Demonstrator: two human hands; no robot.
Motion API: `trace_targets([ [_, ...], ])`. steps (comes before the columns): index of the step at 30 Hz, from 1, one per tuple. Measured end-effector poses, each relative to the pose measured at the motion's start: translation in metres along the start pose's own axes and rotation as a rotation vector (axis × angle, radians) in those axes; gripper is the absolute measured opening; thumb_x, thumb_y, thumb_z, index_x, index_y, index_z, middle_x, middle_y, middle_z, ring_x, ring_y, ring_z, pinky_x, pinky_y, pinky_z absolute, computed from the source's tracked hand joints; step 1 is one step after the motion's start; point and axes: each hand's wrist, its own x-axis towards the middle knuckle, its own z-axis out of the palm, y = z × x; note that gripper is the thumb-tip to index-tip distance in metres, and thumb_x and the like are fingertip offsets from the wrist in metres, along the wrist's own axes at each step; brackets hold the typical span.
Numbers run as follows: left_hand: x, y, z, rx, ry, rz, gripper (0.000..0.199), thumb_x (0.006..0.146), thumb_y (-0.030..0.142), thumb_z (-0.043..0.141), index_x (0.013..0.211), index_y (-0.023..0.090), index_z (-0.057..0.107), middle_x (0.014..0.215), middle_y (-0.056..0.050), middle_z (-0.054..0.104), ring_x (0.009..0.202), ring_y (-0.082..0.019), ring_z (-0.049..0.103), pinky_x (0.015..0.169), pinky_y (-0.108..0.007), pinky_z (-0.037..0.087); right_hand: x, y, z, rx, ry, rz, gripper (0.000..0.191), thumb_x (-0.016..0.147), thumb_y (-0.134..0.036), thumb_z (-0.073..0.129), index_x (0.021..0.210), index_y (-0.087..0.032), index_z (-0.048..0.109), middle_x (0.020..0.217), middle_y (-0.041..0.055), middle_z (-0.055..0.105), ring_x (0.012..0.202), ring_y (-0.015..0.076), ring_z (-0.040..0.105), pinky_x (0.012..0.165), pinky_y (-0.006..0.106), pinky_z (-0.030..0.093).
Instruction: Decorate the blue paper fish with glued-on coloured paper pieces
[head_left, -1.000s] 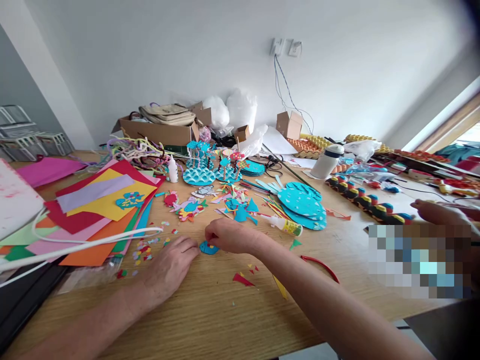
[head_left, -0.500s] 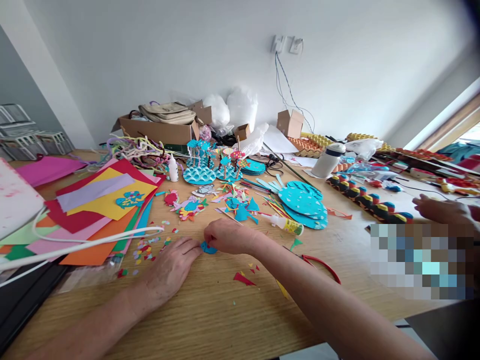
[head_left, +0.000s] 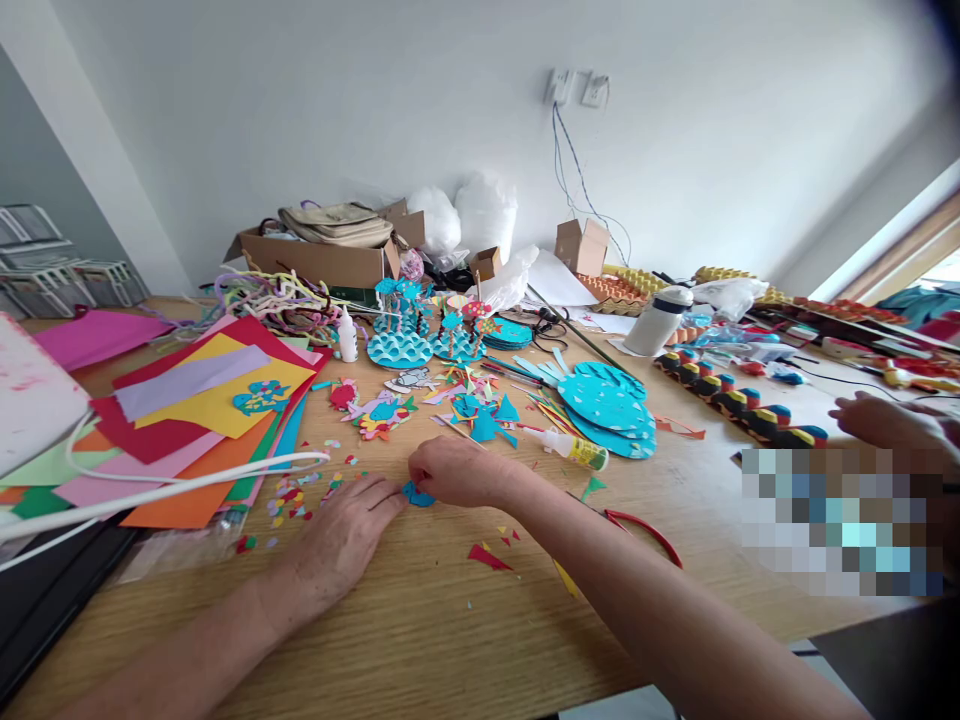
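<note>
A small blue paper cutout [head_left: 418,496] lies on the table between my hands, partly covered by the fingers. My left hand [head_left: 349,530] rests on the tabletop with fingers stretched out, their tips at the cutout's left edge. Over its upper side, my right hand [head_left: 461,470] has its fingers curled together in a pinch; whatever sits between the tips is hidden. Small coloured paper dots [head_left: 292,497] are scattered left of the hands. Red paper scraps [head_left: 489,557] and red-handled scissors [head_left: 645,530] lie to the right, with a yellow-labelled glue bottle [head_left: 576,448] behind them.
Coloured paper sheets [head_left: 202,420] are stacked at left, crossed by a white cable [head_left: 225,474]. Blue ovals [head_left: 606,410], fish cutouts [head_left: 484,415] and a white bottle [head_left: 348,336] stand farther back. Another person's hand [head_left: 885,420] is at right, near a painted egg-carton strip [head_left: 735,400].
</note>
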Motion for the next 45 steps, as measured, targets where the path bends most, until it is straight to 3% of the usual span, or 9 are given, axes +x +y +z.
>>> trace_targets([
  [24, 0.001, 0.003, -0.004, 0.042, -0.026, -0.007, 0.04, 0.077, 0.002, 0.03, 0.101, 0.015, 0.058, 0.102, -0.007, 0.061, 0.094, -0.02, 0.054, 0.082, -0.037, 0.048, -0.002, -0.013, -0.012, -0.035, -0.079, 0.08, 0.027, 0.071, -0.02, 0.044, 0.087, -0.016, 0.066, 0.089, 0.0093, 0.066, 0.081, 0.0216, 0.06, 0.058, 0.025, 0.04],
  [45, -0.001, 0.001, 0.001, 0.045, 0.031, 0.028, 0.043, 0.074, -0.002, 0.029, 0.1, 0.015, 0.059, 0.102, -0.008, 0.062, 0.094, -0.02, 0.055, 0.082, -0.036, 0.047, -0.002, 0.0, -0.009, 0.063, 0.01, 0.07, 0.022, 0.07, -0.021, 0.047, 0.083, -0.02, 0.065, 0.083, 0.0029, 0.067, 0.076, 0.0152, 0.058, 0.057, 0.021, 0.037],
])
